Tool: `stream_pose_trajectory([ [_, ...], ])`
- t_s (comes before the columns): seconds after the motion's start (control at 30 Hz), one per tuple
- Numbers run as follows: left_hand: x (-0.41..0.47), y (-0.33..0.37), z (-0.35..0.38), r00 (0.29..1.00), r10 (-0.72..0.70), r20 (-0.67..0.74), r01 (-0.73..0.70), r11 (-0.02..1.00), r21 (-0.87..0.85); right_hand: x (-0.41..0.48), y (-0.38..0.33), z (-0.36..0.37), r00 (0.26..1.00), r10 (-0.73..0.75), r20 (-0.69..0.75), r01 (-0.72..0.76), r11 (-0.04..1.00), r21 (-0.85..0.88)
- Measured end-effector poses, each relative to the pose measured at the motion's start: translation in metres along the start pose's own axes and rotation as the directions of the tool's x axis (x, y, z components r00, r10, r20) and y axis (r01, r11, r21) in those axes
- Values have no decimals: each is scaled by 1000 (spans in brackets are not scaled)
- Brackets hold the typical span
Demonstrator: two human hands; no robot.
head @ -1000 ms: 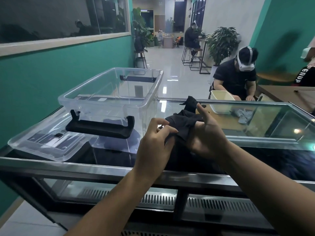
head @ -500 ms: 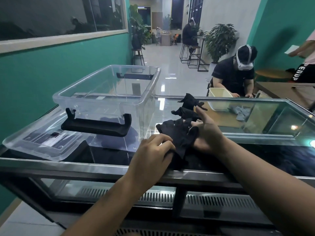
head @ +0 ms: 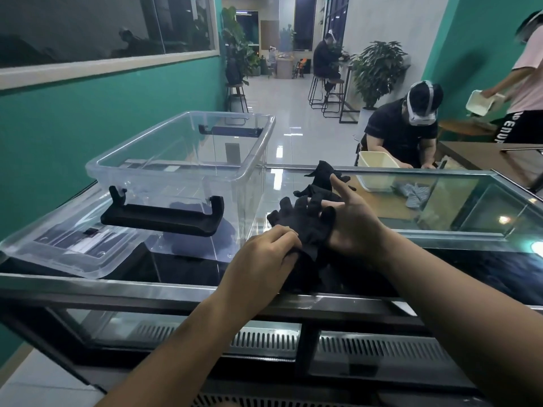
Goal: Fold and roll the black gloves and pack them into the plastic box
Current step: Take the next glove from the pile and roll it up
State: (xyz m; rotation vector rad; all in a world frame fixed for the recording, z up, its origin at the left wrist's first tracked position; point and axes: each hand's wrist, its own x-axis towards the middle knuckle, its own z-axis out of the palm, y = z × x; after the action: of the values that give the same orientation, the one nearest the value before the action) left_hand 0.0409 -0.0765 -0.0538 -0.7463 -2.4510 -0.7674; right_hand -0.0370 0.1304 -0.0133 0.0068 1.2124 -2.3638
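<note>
A black glove (head: pixel 305 221) lies spread on the glass counter top, its fingers fanned out away from me. My left hand (head: pixel 264 257) pinches its near cuff end. My right hand (head: pixel 352 227) holds the glove's right side, with the index finger stretched forward. More black gloves (head: pixel 321 179) lie in a small heap just behind. The clear plastic box (head: pixel 244 171) with black clip handles stands to the left on the counter, nothing visible inside it.
The clear lid (head: pixel 58 245) lies under and in front of the box. The counter's metal front edge (head: pixel 147 284) runs below my hands. Beyond the glass, a seated person (head: pixel 405 133) works at a table beside a cream tub (head: pixel 376 171).
The glove has come down from mid-air onto the glass and now lies flatter and spread. Both hands have lowered with it. The view has tilted slightly downward.
</note>
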Motion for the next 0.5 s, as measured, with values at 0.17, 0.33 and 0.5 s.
stream_pose_trajectory([
  [0.17, -6, -4, 5, 998, -25, 59, 28, 999, -46, 8, 4, -9, 998, 2, -65, -6, 998, -64],
  [0.33, -9, -5, 5, 995, -31, 96, 38, 997, -67, 13, 5, -18, 999, -6, -38, 6, 1000, -11],
  [0.5, -11, 0, 2, 994, -31, 105, 39, 997, -69, 10, 2, -13, 991, -80, -109, 59, 982, -179],
])
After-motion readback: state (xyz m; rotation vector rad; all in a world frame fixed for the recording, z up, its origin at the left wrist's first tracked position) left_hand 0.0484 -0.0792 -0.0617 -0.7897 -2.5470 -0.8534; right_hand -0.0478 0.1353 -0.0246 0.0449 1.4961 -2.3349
